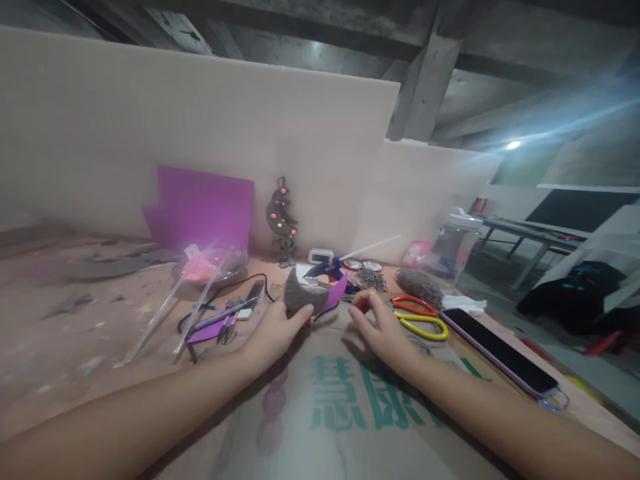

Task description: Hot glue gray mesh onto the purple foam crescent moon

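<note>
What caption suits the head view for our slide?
Left hand holds a grey crescent, right hand apart from it, dotted crescent ornament behind.

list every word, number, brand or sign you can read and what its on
Large green Chinese-style characters on the cardboard: too blurred to quote surely, and partly hidden by the right forearm.
Faint pink marks on it: unreadable.
Small white device's display: too small to read.
Nothing else shows legible text.

Bare L grip, bare R grip, bare forearms
</note>
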`<state>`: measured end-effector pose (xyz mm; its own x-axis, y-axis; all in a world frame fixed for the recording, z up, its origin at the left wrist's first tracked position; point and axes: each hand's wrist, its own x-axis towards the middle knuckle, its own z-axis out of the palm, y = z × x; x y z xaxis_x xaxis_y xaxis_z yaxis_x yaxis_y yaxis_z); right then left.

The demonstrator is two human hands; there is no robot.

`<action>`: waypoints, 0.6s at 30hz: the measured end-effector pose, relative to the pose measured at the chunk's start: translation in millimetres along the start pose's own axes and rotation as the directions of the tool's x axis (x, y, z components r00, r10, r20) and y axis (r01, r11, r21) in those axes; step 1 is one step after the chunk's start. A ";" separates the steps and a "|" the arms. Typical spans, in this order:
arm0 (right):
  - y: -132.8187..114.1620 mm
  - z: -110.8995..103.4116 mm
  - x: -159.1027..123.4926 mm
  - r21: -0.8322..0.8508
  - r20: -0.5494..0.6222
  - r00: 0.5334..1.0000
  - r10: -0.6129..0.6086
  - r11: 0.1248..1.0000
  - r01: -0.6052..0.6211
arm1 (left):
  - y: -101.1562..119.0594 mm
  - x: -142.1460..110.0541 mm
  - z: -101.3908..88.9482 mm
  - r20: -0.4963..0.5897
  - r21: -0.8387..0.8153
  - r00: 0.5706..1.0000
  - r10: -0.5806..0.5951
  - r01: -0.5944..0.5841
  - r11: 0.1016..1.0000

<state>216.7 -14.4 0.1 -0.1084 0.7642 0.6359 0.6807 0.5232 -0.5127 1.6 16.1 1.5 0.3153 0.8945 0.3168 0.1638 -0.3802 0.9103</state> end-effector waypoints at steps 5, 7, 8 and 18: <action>11.4 2.7 6.8 0.187 0.085 0.984 0.157 0.968 -0.170 | 5.3 -3.9 2.4 0.054 -0.045 0.998 0.044 -0.041 0.998; 10.8 1.9 6.1 0.186 0.130 0.976 0.174 0.963 -0.196 | 5.2 -4.7 3.3 0.075 -0.067 0.996 0.048 -0.043 0.997; 9.9 1.4 5.4 0.178 0.150 0.971 0.187 0.961 -0.212 | 4.7 -4.6 3.5 0.083 -0.074 0.996 0.045 -0.039 0.996; 0.9 -0.9 5.4 0.222 0.268 0.927 0.262 0.920 -0.324 | -0.1 2.2 -0.2 0.053 -0.162 0.996 -0.073 0.081 0.983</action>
<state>217.4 -10.1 3.6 -0.1160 0.9467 0.3004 0.5003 0.3169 -0.8057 2.1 18.1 2.2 0.3516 0.9062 0.2348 0.0350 -0.2634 0.9641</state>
